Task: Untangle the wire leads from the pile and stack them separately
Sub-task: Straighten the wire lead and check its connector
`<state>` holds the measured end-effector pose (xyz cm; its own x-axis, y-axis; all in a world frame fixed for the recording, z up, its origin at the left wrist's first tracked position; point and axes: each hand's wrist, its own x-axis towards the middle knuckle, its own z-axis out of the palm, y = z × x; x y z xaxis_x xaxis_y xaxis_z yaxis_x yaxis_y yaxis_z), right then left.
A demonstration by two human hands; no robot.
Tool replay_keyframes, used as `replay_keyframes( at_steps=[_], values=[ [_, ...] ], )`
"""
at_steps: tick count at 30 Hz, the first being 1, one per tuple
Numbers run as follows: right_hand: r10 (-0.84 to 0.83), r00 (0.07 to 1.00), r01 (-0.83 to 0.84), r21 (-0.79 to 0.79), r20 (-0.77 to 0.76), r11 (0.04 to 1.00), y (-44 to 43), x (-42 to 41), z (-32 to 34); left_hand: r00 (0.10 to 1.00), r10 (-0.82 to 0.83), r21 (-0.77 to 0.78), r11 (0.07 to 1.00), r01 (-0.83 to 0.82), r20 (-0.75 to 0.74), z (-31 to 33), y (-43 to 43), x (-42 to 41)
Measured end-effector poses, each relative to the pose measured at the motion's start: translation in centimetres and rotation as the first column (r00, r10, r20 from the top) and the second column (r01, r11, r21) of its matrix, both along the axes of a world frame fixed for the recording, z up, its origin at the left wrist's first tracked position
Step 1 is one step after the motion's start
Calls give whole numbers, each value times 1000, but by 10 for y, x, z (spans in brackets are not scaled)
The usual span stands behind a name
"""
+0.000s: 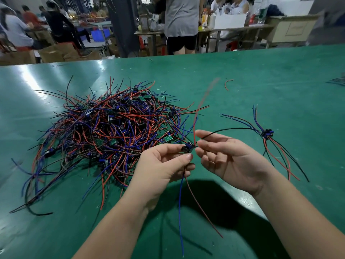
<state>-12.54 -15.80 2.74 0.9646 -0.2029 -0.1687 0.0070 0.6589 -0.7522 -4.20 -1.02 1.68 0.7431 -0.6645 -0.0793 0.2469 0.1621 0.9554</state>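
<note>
**One lead out of the tangle, on its way to the sorted side**

From where I stand, the person is mid-way through freeing a single wire lead. It is held up above the green table, just off the right edge of the big pile.

- **Left hand:** the left hand pinches the lead's small dark-blue component between thumb and fingertips. A blue wire and a red wire dangle from it toward the person.
- **Right hand:** the right hand, palm up with its fingers curled, pinches a black wire right beside that component. The black wire arcs off toward the small stack on the right, and I cannot tell where it ends.
- **Another red wire:** it rises from the held piece, blurred.

The lead looks clear of the pile, though a few of the pile's strands lie close behind it. To my eye the next move is to gather its wires so none snag, then lay it on the small stack with its component on the others.

The pile itself is a dense heap of thin red, blue and black wires with little green boards and dark parts buried in it. Most of the job remains.
</note>
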Motion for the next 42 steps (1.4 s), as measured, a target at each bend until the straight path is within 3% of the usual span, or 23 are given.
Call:
replay_keyframes(
  at_steps=[9, 14, 23, 35, 39, 42],
  values=[
    [-125, 987, 97, -255, -96, 962, 11, 6, -13, 995, -95, 99, 991, 94, 8, -1, -1, -8],
    [-113, 985, 65, -331, -128, 941, 9, 4, -12, 989, -56, 163, 986, 33, 139, -4, 0, -5],
    [-269, 951, 208, -325, -156, 923, -7, 4, -6, 989, -148, 186, 971, 150, -20, 0, -2, -8],
    [-554, 832, 497, -425, -14, 757, -34, -6, 1, 841, -541, 312, 796, 518, -16, 3, 9, -12],
    [-507, 861, 459, -365, -44, 810, -29, -5, 1, 774, -633, 301, 733, 610, -27, 4, 12, -14],
    [-409, 908, 363, -311, -94, 878, -28, -4, 2, 777, -629, 246, 758, 604, 30, 3, 13, -13]
  ],
)
